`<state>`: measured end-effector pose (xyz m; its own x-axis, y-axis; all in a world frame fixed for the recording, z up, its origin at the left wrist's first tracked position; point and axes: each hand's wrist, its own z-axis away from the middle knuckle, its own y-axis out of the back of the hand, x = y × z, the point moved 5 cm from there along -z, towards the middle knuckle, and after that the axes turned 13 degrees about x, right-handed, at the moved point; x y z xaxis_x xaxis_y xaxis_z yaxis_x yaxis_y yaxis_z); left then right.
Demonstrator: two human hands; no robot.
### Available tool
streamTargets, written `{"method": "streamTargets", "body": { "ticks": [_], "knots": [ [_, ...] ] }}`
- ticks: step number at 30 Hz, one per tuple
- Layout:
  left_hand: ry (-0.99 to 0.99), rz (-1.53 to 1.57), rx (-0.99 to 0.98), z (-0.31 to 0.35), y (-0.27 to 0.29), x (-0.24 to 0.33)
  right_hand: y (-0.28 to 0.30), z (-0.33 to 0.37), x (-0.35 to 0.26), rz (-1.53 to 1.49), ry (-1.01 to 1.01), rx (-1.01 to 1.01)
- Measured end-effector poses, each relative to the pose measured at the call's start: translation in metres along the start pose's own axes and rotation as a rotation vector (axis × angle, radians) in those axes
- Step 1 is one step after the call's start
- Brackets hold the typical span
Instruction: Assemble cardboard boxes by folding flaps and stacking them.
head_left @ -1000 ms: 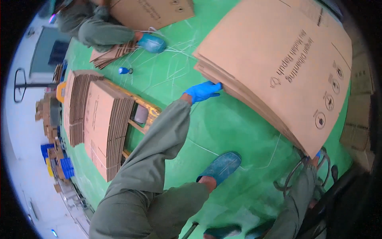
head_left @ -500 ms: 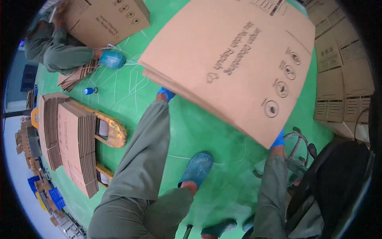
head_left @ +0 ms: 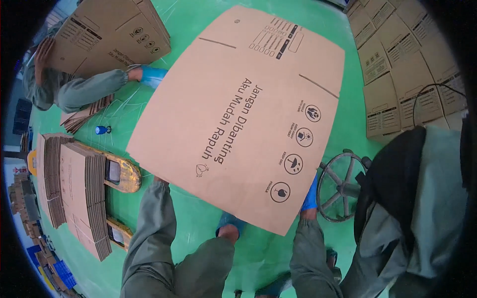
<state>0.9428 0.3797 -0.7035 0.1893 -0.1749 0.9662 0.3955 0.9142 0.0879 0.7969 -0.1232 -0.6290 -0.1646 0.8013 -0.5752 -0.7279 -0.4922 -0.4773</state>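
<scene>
A large flattened cardboard box [head_left: 238, 119], brown with black print and round handling symbols, is held up in front of me, above the green floor. My right hand [head_left: 310, 194], in a blue glove, grips its near right edge; the fingers are partly behind the cardboard. At the near left edge my left wrist [head_left: 160, 180] goes in beneath the box, and that hand is hidden. My blue shoe [head_left: 231, 226] shows just under the near edge.
At left, tied stacks of flat cartons [head_left: 84, 193] lie on a yellow pallet jack [head_left: 124, 171]. A co-worker's hand [head_left: 43, 53] touches other flat cardboard [head_left: 114, 35]. White straps litter the floor. A spoked ring base [head_left: 343, 186] stands by my right hand; stacked cartons [head_left: 397, 74] rise behind it.
The box has come nearer to me and leftward in view, its printed face showing more fully. My left glove has gone out of sight under it. The co-worker's cardboard has shifted.
</scene>
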Motion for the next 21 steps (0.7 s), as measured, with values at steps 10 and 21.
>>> {"method": "streamTargets", "body": {
  "ticks": [10, 21],
  "knots": [
    [-0.118, -0.286, -0.014, 0.097, -0.042, 0.027, 0.043, 0.022, -0.006, 0.261, 0.105, 0.002],
    [-0.162, -0.673, 0.002, 0.17, -0.099, 0.115, 0.05, 0.087, -0.033, 0.194, -0.03, -0.082]
  ]
}}
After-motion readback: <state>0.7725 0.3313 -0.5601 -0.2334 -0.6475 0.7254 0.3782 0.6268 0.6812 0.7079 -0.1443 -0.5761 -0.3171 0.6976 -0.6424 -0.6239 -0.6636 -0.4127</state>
